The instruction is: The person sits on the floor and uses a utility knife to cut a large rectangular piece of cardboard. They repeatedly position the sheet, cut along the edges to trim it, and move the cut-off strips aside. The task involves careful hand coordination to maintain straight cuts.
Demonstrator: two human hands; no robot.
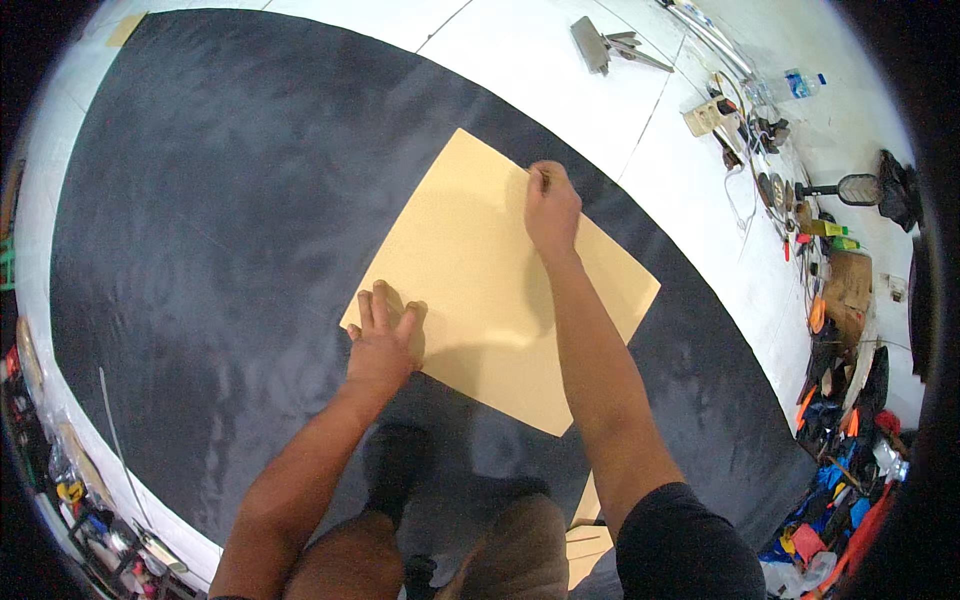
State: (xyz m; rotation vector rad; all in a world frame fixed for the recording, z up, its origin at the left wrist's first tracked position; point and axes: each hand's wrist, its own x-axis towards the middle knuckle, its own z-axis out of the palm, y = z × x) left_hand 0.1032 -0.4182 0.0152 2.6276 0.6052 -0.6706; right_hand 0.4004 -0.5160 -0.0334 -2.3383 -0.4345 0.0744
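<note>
A tan, roughly square sheet [470,270] lies flat on a large dark grey-black sheet of material [200,220] spread over the floor. My left hand [380,340] presses down on the tan sheet near its left corner, fingers spread and thumb apart. At the far right edge of the sheet, my right hand [553,212] is closed in a pinch. Whatever lies between those fingertips is hidden or too small to name.
More tan pieces [588,555] lie by my right leg. A thin metal strip [120,445] rests at the left. Along the right wall sit a small fan-like round head [859,190], a plastic bottle [800,84] and clutter. A grey metal object [592,46] lies on white floor [520,50].
</note>
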